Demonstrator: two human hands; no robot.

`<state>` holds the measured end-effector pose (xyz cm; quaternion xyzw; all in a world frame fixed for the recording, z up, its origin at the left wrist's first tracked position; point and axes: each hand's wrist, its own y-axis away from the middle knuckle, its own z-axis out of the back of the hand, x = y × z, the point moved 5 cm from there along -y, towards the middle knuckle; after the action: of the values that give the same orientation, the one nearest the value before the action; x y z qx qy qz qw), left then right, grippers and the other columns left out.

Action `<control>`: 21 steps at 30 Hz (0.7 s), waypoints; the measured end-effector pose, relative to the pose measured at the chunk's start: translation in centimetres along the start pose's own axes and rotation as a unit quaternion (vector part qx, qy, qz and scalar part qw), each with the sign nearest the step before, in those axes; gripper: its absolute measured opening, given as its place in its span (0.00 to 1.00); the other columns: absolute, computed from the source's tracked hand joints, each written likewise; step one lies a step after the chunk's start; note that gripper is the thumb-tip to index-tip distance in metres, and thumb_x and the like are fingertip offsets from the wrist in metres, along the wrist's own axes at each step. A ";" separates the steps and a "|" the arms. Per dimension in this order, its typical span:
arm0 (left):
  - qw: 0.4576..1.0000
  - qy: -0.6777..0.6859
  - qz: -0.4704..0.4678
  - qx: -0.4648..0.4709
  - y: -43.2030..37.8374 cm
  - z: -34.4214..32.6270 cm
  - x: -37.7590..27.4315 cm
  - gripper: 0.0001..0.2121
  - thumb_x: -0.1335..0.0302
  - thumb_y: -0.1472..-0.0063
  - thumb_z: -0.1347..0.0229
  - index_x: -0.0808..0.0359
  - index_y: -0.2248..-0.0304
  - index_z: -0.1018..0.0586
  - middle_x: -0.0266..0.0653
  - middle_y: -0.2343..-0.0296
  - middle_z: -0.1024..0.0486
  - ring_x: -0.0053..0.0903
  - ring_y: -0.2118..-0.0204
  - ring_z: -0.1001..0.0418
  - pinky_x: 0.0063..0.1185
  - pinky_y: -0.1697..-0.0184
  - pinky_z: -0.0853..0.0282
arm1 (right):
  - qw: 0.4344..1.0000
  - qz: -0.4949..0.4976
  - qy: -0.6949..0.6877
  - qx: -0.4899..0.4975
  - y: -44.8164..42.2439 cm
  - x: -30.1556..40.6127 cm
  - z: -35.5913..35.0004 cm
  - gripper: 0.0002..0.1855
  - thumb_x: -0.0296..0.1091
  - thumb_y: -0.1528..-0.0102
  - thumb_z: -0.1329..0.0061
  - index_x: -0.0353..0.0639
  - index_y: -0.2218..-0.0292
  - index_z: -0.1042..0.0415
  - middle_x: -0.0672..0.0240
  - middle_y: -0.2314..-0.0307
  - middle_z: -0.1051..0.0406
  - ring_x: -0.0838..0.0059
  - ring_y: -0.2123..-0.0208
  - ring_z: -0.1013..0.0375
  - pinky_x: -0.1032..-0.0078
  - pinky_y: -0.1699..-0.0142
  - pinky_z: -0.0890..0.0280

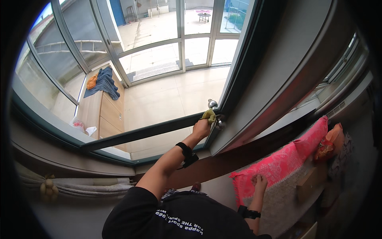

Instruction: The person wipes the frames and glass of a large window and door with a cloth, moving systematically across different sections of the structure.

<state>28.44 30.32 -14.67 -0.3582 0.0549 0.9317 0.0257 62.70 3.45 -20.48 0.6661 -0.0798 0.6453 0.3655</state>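
My left hand [202, 129] is closed around a yellow-green cloth [209, 116]. The cloth is pressed against the dark green door frame, beside a round metal door knob [220, 122]. A second shiny knob [212, 103] shows just beyond the frame on the far side. The door's dark crossbar [143, 131] runs leftward from there between glass panes. My right hand [259, 180] hangs low on the right with its fingers curled and nothing visible in them. Behind it in the view is a pink patterned cloth [283, 161] with a fringe; I cannot tell whether they touch.
Through the glass, a wooden cabinet [111, 116] carries a dark blue garment [104, 82] and an orange cloth [92, 82]. A tied curtain [89, 185] is at lower left. On the right, an orange bag [334, 134] sits beyond the pink cloth, near a wooden box [310, 182].
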 end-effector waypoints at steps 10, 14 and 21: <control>0.990 -0.007 0.115 -0.080 10.8 12.9 11.1 0.14 0.63 0.45 0.51 0.66 0.66 0.23 0.50 0.71 0.24 0.43 0.66 0.26 0.32 0.63 0.32 | 0.984 0.037 0.057 0.163 -0.4 3.2 -12.8 0.09 0.35 0.40 0.62 0.40 0.65 0.33 0.66 0.73 0.27 0.79 0.75 0.27 0.85 0.73 0.34; 0.970 -0.012 0.202 -0.137 17.0 18.4 20.3 0.17 0.60 0.44 0.52 0.67 0.69 0.22 0.51 0.71 0.25 0.45 0.65 0.27 0.34 0.62 0.33 | 0.971 0.058 0.079 0.216 0.7 3.1 -18.1 0.09 0.36 0.40 0.62 0.41 0.66 0.33 0.67 0.73 0.27 0.81 0.76 0.27 0.86 0.72 0.34; 0.885 -0.059 0.310 -0.343 28.7 29.8 34.9 0.14 0.67 0.44 0.50 0.70 0.63 0.29 0.57 0.69 0.27 0.50 0.63 0.30 0.37 0.61 0.35 | 0.952 0.051 0.098 0.286 5.3 1.9 -26.5 0.09 0.35 0.41 0.60 0.41 0.66 0.32 0.68 0.74 0.27 0.81 0.76 0.28 0.86 0.74 0.37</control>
<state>-19.80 5.75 -13.71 -0.2534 -0.1612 0.8723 -0.3859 38.71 15.92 -19.33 0.6713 0.1102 0.7210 0.1318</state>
